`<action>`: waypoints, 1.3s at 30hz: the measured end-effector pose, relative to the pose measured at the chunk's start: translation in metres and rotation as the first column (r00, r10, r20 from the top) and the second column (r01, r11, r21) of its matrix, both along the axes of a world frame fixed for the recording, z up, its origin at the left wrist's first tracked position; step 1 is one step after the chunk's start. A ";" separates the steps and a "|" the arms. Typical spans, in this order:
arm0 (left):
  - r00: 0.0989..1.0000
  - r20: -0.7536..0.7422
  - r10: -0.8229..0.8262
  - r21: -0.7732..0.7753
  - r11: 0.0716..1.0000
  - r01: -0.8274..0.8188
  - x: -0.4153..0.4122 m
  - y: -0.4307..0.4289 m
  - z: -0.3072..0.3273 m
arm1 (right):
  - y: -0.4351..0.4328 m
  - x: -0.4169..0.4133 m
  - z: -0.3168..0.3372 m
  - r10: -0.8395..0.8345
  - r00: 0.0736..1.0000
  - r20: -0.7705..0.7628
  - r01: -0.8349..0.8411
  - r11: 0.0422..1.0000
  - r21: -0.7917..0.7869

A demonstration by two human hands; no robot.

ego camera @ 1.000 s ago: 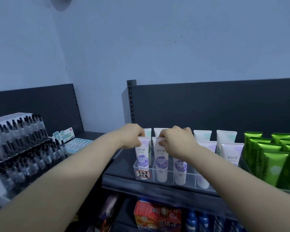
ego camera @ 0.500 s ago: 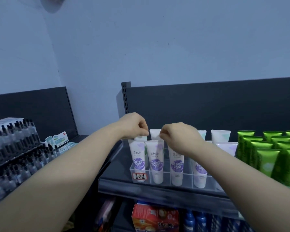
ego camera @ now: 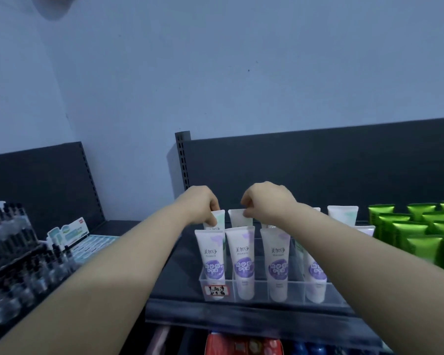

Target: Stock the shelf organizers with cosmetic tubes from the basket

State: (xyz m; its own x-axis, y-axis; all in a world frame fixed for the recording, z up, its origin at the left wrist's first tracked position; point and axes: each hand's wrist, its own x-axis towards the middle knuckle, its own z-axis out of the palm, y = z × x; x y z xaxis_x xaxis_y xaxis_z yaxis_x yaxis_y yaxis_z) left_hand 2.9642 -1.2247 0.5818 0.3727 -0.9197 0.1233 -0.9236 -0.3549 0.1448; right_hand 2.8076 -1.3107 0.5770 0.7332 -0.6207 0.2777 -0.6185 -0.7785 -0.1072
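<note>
A clear plastic organizer (ego camera: pixel 256 295) on the dark shelf holds a front row of white tubes with purple labels (ego camera: pixel 241 262), standing upright. Behind them stands a second row of white tubes with pale green print. My left hand (ego camera: pixel 203 204) pinches the top edge of the leftmost back-row tube (ego camera: pixel 219 217). My right hand (ego camera: pixel 267 201) pinches the top edge of the back-row tube (ego camera: pixel 237 218) beside it. The basket is not in view.
Bright green tubes (ego camera: pixel 415 231) fill the shelf at the right. A rack of small dark bottles (ego camera: pixel 13 252) and a pale blue display box (ego camera: pixel 80 239) stand at the left. Below the shelf edge (ego camera: pixel 241 313) are red and blue packages. The dark back panel (ego camera: pixel 318 165) rises behind.
Both hands have moved back from the front-row purple tubes to the tops of the back-row tubes. The front tubes now stand free in their slots.
</note>
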 end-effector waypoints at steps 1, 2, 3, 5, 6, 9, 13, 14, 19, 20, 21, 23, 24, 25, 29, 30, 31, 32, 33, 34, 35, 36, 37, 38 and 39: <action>1.000 0.008 -0.006 -0.016 1.000 0.006 0.001 -0.001 -0.001 | -0.001 0.003 -0.002 -0.009 1.000 -0.009 0.009 1.000 -0.008; 1.000 0.011 -0.011 -0.031 0.999 0.011 0.001 -0.001 -0.002 | -0.002 0.006 -0.005 -0.019 1.000 -0.010 0.019 1.000 -0.022; 1.000 0.015 -0.013 -0.041 0.999 0.013 0.001 -0.001 -0.003 | -0.003 0.007 -0.007 -0.030 1.000 -0.003 0.030 0.999 -0.039; 0.999 0.035 -0.013 -0.054 0.998 0.015 0.001 0.001 -0.004 | -0.004 0.009 -0.010 -0.048 0.998 0.030 0.050 0.997 -0.066; 0.999 0.042 -0.015 -0.061 0.998 0.018 0.001 0.001 -0.005 | -0.004 0.009 -0.011 -0.052 0.998 0.045 0.056 0.995 -0.077; 0.999 0.030 -0.016 -0.081 0.997 0.018 0.001 0.002 -0.008 | -0.004 0.007 -0.014 -0.063 0.996 0.061 0.068 0.994 -0.084; 1.000 -0.012 -0.024 -0.110 0.994 0.023 0.001 0.001 -0.012 | -0.002 0.005 -0.012 -0.070 0.997 0.040 0.071 0.997 -0.038; 0.999 -0.026 -0.026 -0.117 0.993 0.023 0.001 0.001 -0.013 | -0.001 0.005 -0.011 -0.066 0.997 0.038 0.067 0.997 -0.033; 0.997 -0.076 -0.019 -0.130 0.991 0.008 0.000 0.003 -0.008 | 0.005 0.000 -0.005 -0.039 0.996 0.076 0.043 0.998 -0.052; 0.997 -0.074 -0.015 -0.134 0.991 0.005 0.000 0.003 -0.006 | 0.006 -0.002 -0.004 -0.035 0.996 0.085 0.040 0.997 -0.066; 0.998 -0.066 -0.009 -0.134 0.991 0.000 0.000 0.004 -0.003 | 0.007 -0.005 -0.003 -0.030 0.995 0.097 0.038 0.996 -0.079; 0.998 -0.056 0.009 -0.128 0.992 -0.016 -0.002 0.005 0.002 | 0.009 -0.010 0.000 -0.017 0.991 0.134 0.032 0.994 -0.108; 0.998 -0.055 0.014 -0.130 0.991 -0.021 -0.002 0.006 0.003 | 0.012 -0.013 0.003 -0.006 0.988 0.157 0.026 0.992 -0.124; 0.999 -0.051 0.015 -0.139 0.990 -0.022 -0.003 0.006 0.005 | 0.015 -0.017 0.006 0.005 0.984 0.177 0.019 0.991 -0.135; 0.997 -0.056 -0.054 -0.272 0.962 0.037 -0.019 0.009 0.014 | 0.030 -0.037 0.012 0.078 0.970 0.232 -0.034 0.982 -0.185; 0.996 -0.055 -0.076 -0.298 0.953 0.056 -0.026 0.011 0.017 | 0.033 -0.043 0.011 0.090 0.969 0.232 -0.042 0.978 -0.204; 0.995 -0.041 -0.088 -0.303 0.950 0.071 -0.035 0.013 0.021 | 0.035 -0.051 0.009 0.093 0.971 0.222 -0.043 0.975 -0.218; 0.995 -0.012 -0.100 -0.297 0.951 0.092 -0.043 0.014 0.024 | 0.036 -0.059 0.007 0.091 0.973 0.212 -0.039 0.971 -0.236; 0.995 0.022 -0.099 -0.279 0.955 0.101 -0.052 0.017 0.027 | 0.037 -0.069 0.004 0.080 0.977 0.197 -0.030 0.969 -0.247; 0.993 0.070 -0.093 -0.258 0.960 0.108 -0.061 0.019 0.030 | 0.037 -0.080 0.000 0.072 0.981 0.180 -0.023 0.966 -0.259; 0.990 0.116 -0.083 -0.234 0.966 0.108 -0.071 0.022 0.033 | 0.036 -0.092 -0.002 0.065 0.984 0.164 -0.018 0.962 -0.271; 0.983 0.166 -0.072 -0.209 0.972 0.107 -0.078 0.022 0.035 | 0.036 -0.106 -0.006 0.055 0.988 0.144 -0.012 0.958 -0.286; 0.980 0.186 -0.063 -0.188 0.977 0.099 -0.088 0.022 0.036 | 0.038 -0.122 -0.009 0.038 0.991 0.130 0.000 0.958 -0.285; 0.975 0.216 -0.046 -0.180 0.980 0.086 -0.097 0.023 0.038 | 0.038 -0.139 -0.012 0.022 0.993 0.117 0.014 0.955 -0.298; 0.967 0.250 -0.038 -0.173 0.982 0.083 -0.110 0.024 0.038 | 0.039 -0.157 -0.016 0.010 0.993 0.118 0.026 0.954 -0.299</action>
State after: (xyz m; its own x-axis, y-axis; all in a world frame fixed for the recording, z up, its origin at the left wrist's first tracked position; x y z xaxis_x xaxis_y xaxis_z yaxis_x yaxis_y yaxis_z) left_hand 2.8545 -1.2010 0.6201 0.2549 -0.8936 0.3695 -0.9576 -0.2864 -0.0321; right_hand 2.6502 -1.2719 0.5609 0.6798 -0.5011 0.5356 -0.6217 -0.7811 0.0584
